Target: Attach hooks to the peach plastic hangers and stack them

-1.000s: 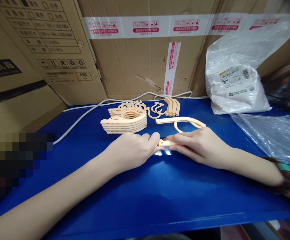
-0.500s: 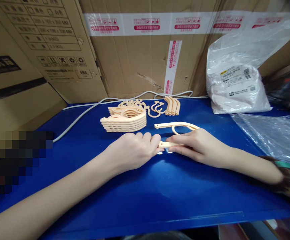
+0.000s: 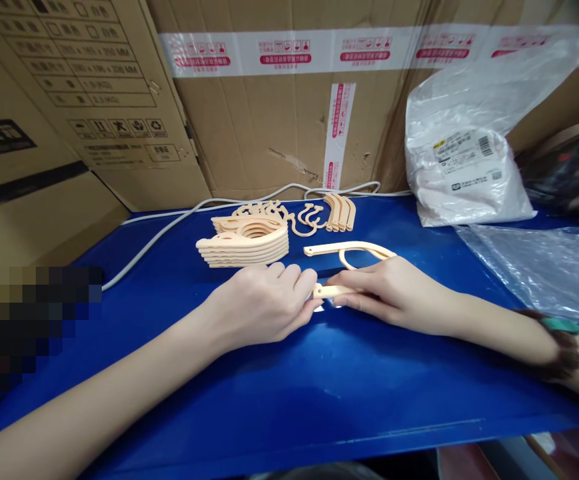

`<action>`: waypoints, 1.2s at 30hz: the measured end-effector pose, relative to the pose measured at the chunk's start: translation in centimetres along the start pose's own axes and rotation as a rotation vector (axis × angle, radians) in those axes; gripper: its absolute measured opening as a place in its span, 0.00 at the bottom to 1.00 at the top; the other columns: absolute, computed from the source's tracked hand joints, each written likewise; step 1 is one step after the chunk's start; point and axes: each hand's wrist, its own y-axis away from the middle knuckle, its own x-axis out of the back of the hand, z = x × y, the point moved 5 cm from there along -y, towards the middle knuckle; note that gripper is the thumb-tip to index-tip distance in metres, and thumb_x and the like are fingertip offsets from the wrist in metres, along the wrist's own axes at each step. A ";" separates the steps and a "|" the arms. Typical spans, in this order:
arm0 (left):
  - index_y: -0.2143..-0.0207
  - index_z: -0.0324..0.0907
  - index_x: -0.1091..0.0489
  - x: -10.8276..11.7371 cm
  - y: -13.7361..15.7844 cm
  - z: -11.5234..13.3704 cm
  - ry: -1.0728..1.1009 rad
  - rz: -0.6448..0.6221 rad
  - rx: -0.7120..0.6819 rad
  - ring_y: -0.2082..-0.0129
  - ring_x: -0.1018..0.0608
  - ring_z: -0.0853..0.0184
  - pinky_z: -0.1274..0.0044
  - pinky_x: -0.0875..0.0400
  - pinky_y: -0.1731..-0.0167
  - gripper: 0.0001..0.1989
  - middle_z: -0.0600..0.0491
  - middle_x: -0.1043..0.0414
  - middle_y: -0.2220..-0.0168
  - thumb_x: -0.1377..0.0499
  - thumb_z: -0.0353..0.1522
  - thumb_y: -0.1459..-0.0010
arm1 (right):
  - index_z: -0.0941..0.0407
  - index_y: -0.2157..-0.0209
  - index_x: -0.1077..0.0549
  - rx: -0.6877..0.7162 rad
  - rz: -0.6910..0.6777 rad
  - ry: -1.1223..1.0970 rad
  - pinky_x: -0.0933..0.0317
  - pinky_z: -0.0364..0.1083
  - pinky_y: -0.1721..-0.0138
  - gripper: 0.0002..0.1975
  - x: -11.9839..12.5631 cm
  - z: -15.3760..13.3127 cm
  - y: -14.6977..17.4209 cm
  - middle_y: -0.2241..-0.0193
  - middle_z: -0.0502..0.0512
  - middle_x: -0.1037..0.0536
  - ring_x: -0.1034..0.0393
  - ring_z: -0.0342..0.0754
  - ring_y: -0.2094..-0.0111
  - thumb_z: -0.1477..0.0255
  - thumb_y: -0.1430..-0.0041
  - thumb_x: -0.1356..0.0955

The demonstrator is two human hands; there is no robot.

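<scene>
My right hand [image 3: 386, 293] is closed around a peach plastic hanger arm [image 3: 332, 291], whose end with a small hole points left. Fingers curled, my left hand [image 3: 266, 300] meets that end and pinches a small peach hanger part that its fingers mostly hide. Just behind my right hand is a second hanger arm [image 3: 334, 248] with a curved loop; its right end is covered by the hand. To the left, a stack of hanger arms [image 3: 244, 252] lies behind my left hand. Loose hanger hooks [image 3: 304, 227] lie beyond it.
Several short curved pieces [image 3: 340, 213] sit at the back. A white cable [image 3: 154, 247] runs along the blue tabletop [image 3: 289, 400]. Cardboard boxes [image 3: 269, 120] wall the back and left. At right are a white plastic parcel bag [image 3: 469, 167] and a clear plastic sheet [image 3: 519, 273].
The view has shifted slightly. My left hand's fingertips have drawn a little off the end of the hanger arm, showing more of it. My right hand keeps its hold.
</scene>
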 end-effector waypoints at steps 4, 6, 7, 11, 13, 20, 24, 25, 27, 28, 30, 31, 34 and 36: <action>0.73 0.42 0.40 -0.2 0.0 -0.1 0.059 -0.041 -0.022 0.81 0.29 0.66 0.74 0.46 0.81 0.13 0.56 0.35 0.79 0.52 0.34 0.35 | 0.56 0.58 0.27 0.007 0.020 0.073 0.41 0.43 0.68 0.19 -0.2 0.0 0.0 0.65 0.56 0.20 0.26 0.47 0.67 0.61 0.31 0.44; 0.73 0.42 0.40 -0.3 0.1 -0.2 0.094 -0.062 -0.033 0.81 0.29 0.67 0.74 0.46 0.80 0.13 0.56 0.35 0.79 0.52 0.34 0.34 | 0.56 0.59 0.27 0.022 0.038 0.119 0.42 0.43 0.69 0.19 -0.2 -0.1 0.1 0.65 0.56 0.20 0.26 0.46 0.68 0.62 0.31 0.44; 0.73 0.42 0.40 -0.4 0.1 -0.2 0.112 -0.067 -0.032 0.80 0.29 0.67 0.74 0.47 0.80 0.13 0.56 0.34 0.79 0.52 0.35 0.34 | 0.56 0.59 0.27 0.027 0.048 0.149 0.42 0.43 0.69 0.19 -0.3 -0.2 0.1 0.65 0.56 0.20 0.26 0.46 0.69 0.62 0.30 0.45; 0.73 0.42 0.39 -0.7 0.3 -0.6 0.191 -0.072 0.000 0.80 0.29 0.69 0.75 0.47 0.81 0.14 0.57 0.34 0.79 0.53 0.35 0.34 | 0.57 0.59 0.27 0.033 0.079 0.239 0.43 0.43 0.71 0.19 -0.4 -0.4 0.2 0.67 0.54 0.21 0.26 0.46 0.70 0.63 0.30 0.44; 0.73 0.42 0.39 -0.8 0.3 -0.7 0.218 -0.065 0.015 0.81 0.29 0.70 0.76 0.48 0.81 0.15 0.58 0.34 0.79 0.54 0.35 0.33 | 0.57 0.59 0.27 0.036 0.090 0.261 0.44 0.43 0.71 0.18 -0.4 -0.5 0.2 0.68 0.54 0.21 0.26 0.46 0.71 0.64 0.30 0.44; 0.73 0.41 0.38 -0.9 0.2 -0.9 0.277 -0.047 0.060 0.82 0.30 0.70 0.77 0.49 0.81 0.15 0.57 0.34 0.80 0.55 0.35 0.33 | 0.58 0.61 0.28 0.035 0.122 0.303 0.46 0.44 0.73 0.18 -0.3 -0.7 0.3 0.70 0.53 0.21 0.27 0.46 0.73 0.65 0.30 0.44; 0.73 0.41 0.39 -0.9 0.3 -1.0 0.331 -0.032 0.082 0.82 0.29 0.71 0.78 0.50 0.81 0.15 0.58 0.33 0.81 0.54 0.34 0.33 | 0.57 0.61 0.28 0.034 0.137 0.320 0.47 0.43 0.73 0.17 -0.3 -0.8 0.3 0.70 0.52 0.21 0.27 0.45 0.72 0.65 0.30 0.44; 0.73 0.41 0.39 -0.9 0.3 -1.0 0.340 -0.029 0.087 0.82 0.29 0.71 0.78 0.50 0.81 0.15 0.58 0.33 0.81 0.54 0.34 0.34 | 0.57 0.62 0.28 0.034 0.141 0.322 0.47 0.43 0.73 0.16 -0.3 -0.8 0.3 0.70 0.52 0.21 0.27 0.45 0.72 0.65 0.30 0.43; 0.74 0.41 0.39 -1.0 0.3 -1.0 0.351 -0.027 0.094 0.82 0.29 0.71 0.78 0.50 0.81 0.14 0.59 0.33 0.81 0.53 0.34 0.34 | 0.57 0.62 0.28 0.038 0.148 0.326 0.47 0.43 0.74 0.17 -0.3 -0.8 0.3 0.70 0.53 0.21 0.27 0.45 0.73 0.65 0.30 0.43; 0.74 0.41 0.39 -1.0 0.3 -1.1 0.357 -0.030 0.097 0.82 0.29 0.71 0.77 0.50 0.81 0.14 0.59 0.33 0.81 0.53 0.34 0.34 | 0.57 0.62 0.28 0.041 0.150 0.326 0.47 0.43 0.74 0.17 -0.3 -0.9 0.3 0.70 0.53 0.21 0.27 0.45 0.73 0.65 0.30 0.43; 0.73 0.41 0.38 -1.1 0.4 -1.1 0.377 -0.044 0.104 0.82 0.28 0.71 0.78 0.49 0.82 0.14 0.59 0.32 0.81 0.52 0.34 0.35 | 0.57 0.62 0.28 0.040 0.147 0.325 0.47 0.43 0.74 0.17 -0.3 -0.9 0.3 0.70 0.54 0.21 0.27 0.45 0.73 0.65 0.30 0.43; 0.73 0.41 0.38 -1.2 0.4 -1.1 0.389 -0.053 0.106 0.81 0.28 0.71 0.78 0.49 0.82 0.13 0.59 0.32 0.81 0.52 0.34 0.35 | 0.57 0.62 0.28 0.038 0.144 0.324 0.47 0.43 0.74 0.17 -0.3 -0.8 0.3 0.70 0.54 0.21 0.27 0.45 0.73 0.65 0.30 0.43; 0.73 0.41 0.38 -1.4 0.4 -1.1 0.405 -0.070 0.114 0.81 0.27 0.71 0.78 0.49 0.82 0.13 0.58 0.31 0.80 0.52 0.35 0.35 | 0.57 0.63 0.28 0.030 0.132 0.319 0.47 0.43 0.73 0.17 -0.4 -0.8 0.3 0.71 0.53 0.22 0.27 0.45 0.73 0.65 0.30 0.43; 0.74 0.41 0.38 -1.4 0.4 -1.1 0.405 -0.071 0.114 0.81 0.27 0.71 0.78 0.49 0.82 0.14 0.58 0.31 0.81 0.52 0.35 0.35 | 0.57 0.63 0.28 0.029 0.129 0.315 0.47 0.43 0.73 0.17 -0.4 -0.8 0.3 0.70 0.53 0.21 0.27 0.45 0.73 0.64 0.30 0.43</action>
